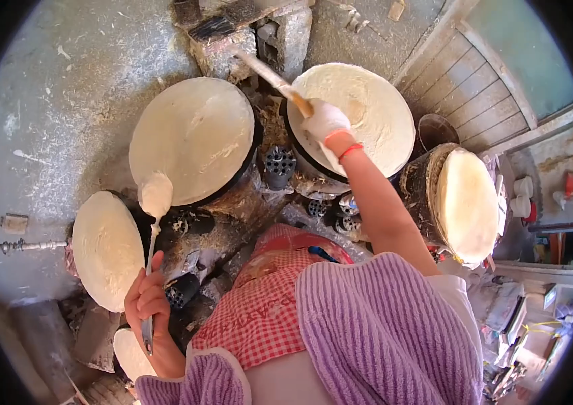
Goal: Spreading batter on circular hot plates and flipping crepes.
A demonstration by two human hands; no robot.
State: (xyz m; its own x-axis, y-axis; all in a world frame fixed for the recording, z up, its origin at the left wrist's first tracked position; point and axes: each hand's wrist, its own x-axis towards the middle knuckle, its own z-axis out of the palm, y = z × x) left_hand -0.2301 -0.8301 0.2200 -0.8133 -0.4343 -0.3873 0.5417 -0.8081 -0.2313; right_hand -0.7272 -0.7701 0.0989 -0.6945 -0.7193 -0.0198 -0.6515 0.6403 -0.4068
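My left hand [149,306] grips the handle of a ladle [156,195], whose bowl is coated with pale batter and lies over the lower left edge of a large round griddle covered by a pale batter sheet [192,139]. In a white glove, my right hand [328,120] is closed round a wooden stick or spreader [271,76], above the left part of a second batter-covered griddle [372,116]. Part of a pale flat piece shows below the glove. The far end of the stick points up and left.
More pale rounds lie on a griddle at left [108,250], one at lower left [132,352] and one on a drum stove at right [468,205]. Perforated coal briquettes [280,167] stand between the stoves. A dark bucket [437,132] is by the wooden panel.
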